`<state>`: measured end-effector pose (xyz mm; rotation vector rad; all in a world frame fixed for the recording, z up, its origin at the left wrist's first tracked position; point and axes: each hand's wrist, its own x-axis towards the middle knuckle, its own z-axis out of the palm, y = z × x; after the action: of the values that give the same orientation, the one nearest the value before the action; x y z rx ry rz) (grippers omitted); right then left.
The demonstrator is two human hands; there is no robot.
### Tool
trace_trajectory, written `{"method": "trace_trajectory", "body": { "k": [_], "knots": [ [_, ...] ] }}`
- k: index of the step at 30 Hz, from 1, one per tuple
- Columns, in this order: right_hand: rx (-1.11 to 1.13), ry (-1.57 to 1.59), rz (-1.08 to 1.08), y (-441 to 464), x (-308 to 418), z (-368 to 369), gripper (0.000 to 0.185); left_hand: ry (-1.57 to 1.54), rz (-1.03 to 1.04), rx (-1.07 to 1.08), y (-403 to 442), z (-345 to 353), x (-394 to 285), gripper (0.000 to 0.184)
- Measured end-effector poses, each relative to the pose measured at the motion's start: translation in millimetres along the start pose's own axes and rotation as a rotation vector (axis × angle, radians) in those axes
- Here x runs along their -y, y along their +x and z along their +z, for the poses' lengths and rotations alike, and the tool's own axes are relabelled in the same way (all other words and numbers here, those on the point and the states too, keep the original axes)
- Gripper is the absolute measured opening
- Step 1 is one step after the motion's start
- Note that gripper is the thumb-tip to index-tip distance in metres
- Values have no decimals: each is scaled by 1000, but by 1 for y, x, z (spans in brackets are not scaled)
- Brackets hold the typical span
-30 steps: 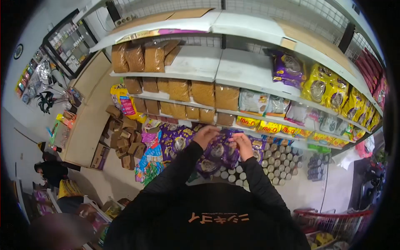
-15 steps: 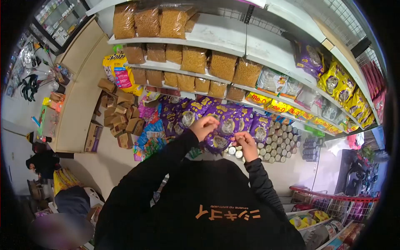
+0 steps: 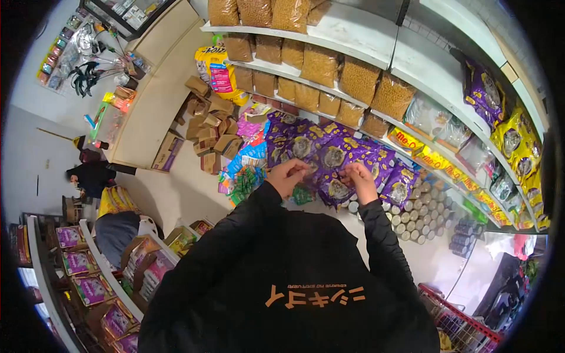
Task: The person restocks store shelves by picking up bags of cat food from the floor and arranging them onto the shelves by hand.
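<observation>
Both hands are raised in front of me over a pile of purple pet food bags (image 3: pixel 336 157). My left hand (image 3: pixel 287 178) has its thumb and fingers drawn together in a pinch; anything between the fingertips is too small to make out. My right hand (image 3: pixel 361 182) is curled likewise, thumb against fingers, and what it may hold cannot be made out. Between and beyond them lies one purple bag (image 3: pixel 335 189); whether the fingers touch it is unclear. Green packs (image 3: pixel 247 183) and blue packs (image 3: pixel 249 154) lie left of the pile.
Several round cans (image 3: pixel 421 219) stand right of the bags. Small cardboard boxes (image 3: pixel 219 126) are heaped at left, near a yellow bag (image 3: pixel 219 73). Shelves (image 3: pixel 347 42) hold clear bags of kibble. A red-edged cart (image 3: pixel 465 317) is at lower right. A person (image 3: pixel 94 175) is at far left.
My view has turned, so the shelves and pile sit further right and tilted, and stocked shelves show at lower left. The hands stay pinched, slightly further apart.
</observation>
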<state>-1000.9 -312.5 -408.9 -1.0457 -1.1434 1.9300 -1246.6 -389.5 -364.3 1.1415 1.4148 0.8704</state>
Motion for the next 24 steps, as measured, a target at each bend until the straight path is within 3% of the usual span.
{"method": "trace_trajectory", "body": {
  "k": [5,13,24],
  "knots": [
    [-34,-17,9,-4,-12,-5,13,56,118,-16,-1,-1,-11,18],
    [-156,39,-27,-7,-21,9,14,-13,25,48,9,-9,-26,15],
    [-435,203,-11,-3,-59,64,13,81,136,399,67,-85,20,19]
  ]
}}
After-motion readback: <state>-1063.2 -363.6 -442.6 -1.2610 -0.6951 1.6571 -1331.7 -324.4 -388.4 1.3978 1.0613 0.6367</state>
